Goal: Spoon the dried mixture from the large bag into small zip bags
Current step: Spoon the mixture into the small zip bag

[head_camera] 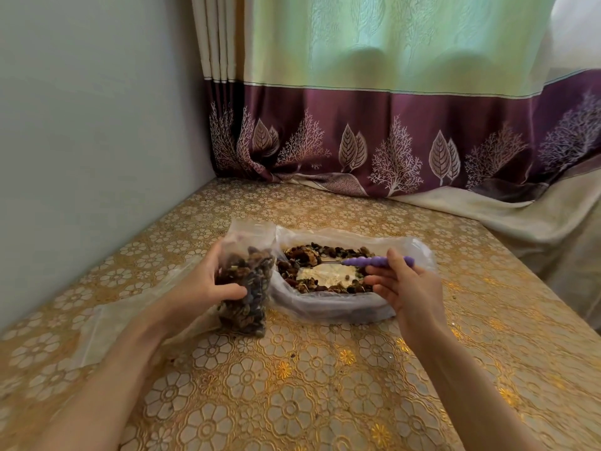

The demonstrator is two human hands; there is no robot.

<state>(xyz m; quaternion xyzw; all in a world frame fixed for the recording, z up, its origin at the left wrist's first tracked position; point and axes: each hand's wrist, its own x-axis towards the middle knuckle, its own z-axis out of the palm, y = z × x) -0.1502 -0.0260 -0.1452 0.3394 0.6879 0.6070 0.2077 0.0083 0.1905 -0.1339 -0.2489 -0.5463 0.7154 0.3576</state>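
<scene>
— While we start nearest the camera, what do you count?

— Two bare forearms reaching over one table (325, 402) with a gold floral cover. One flat, clear plastic bag (110, 323) lies on it under the left forearm; I cannot tell whether anything is in it.

— And the hands?

— Two. The left hand (208, 284) grips one small zip bag (248, 281), thumb across its front and fingers curled behind it. That bag stands upright on the table, top open, filled well over half with the dried mixture (247, 288), dark and tan pieces.

— The right?

— The right hand (401, 284) pinches one spoon (374, 262) by its purple ridged handle between thumb and forefinger; the other fingers are loosely spread below. The metal end points left, over the large bag's opening.

— Where is that bag?

— One large bag (328, 307) lies on the table just right of the small one, touching it, mouth spread wide. More of the mixture rings its inside, with a bare pale patch in the middle.

— Farther back?

— One curtain (390, 102), pale green above, purple with leaf and tree prints below, its hem resting on the table. A plain wall (97, 109) stands at the left.
</scene>
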